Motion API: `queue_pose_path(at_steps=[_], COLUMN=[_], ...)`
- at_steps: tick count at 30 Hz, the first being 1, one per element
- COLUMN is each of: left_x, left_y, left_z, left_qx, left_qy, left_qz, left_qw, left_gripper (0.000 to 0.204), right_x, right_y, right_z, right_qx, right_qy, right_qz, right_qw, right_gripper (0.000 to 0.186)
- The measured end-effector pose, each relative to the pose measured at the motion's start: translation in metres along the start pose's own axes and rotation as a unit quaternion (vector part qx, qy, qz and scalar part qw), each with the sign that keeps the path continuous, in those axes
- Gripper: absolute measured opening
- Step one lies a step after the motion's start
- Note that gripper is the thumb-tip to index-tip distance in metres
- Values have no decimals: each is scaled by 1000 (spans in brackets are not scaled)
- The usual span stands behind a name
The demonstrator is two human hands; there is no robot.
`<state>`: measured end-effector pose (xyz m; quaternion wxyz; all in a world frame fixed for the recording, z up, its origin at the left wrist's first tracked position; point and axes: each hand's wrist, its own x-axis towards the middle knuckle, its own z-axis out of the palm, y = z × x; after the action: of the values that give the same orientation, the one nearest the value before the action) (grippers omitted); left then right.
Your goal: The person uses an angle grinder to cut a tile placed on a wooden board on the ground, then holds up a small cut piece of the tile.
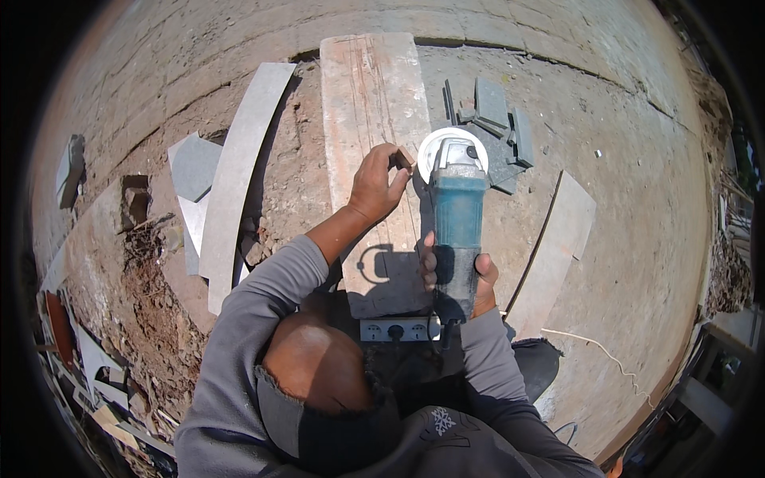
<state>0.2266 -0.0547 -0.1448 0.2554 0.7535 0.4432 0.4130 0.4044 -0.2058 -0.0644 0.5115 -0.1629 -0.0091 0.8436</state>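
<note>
My right hand is wrapped round the dark rear body of a teal angle grinder. A pale round disc shows at the grinder's head. Just left of the disc, my left hand pinches a small brownish tile piece between thumb and fingers. Both hands are over a long, worn, reddish-grey slab that lies lengthwise in front of me. Whether the disc touches the piece cannot be made out.
Several grey tile offcuts lie beyond the grinder. A long curved tile strip lies left, another pale tile piece right. A power strip with a plug sits at the slab's near end. A thin pale cord runs right.
</note>
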Motion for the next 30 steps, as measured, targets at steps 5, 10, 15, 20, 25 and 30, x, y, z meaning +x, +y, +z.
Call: queue_pose_path(at_steps=[5, 10, 15, 20, 25, 30], left_x=[0, 2, 1, 0, 0, 0], left_y=[2, 10, 6, 3, 4, 6], left_z=[1, -3, -1, 1, 0, -1], left_qx=[19, -9, 8, 13, 18, 9], left_qy=[4, -2, 6, 10, 10, 6], left_qz=[1, -18, -8, -1, 0, -12], left_qw=[1000, 1000, 1000, 1000, 1000, 1000], left_gripper=[46, 42, 42, 42, 42, 42], right_x=[2, 6, 9, 9, 7, 2], right_y=[-1, 0, 1, 0, 1, 0], right_z=[2, 6, 4, 2, 0, 1], right_qx=[-1, -11, -10, -14, -11, -8], right_qy=[-4, -5, -10, -18, -19, -10], right_qz=[-7, 1, 12, 14, 15, 11], right_qw=[1000, 1000, 1000, 1000, 1000, 1000], right_gripper=[88, 88, 87, 87, 88, 88])
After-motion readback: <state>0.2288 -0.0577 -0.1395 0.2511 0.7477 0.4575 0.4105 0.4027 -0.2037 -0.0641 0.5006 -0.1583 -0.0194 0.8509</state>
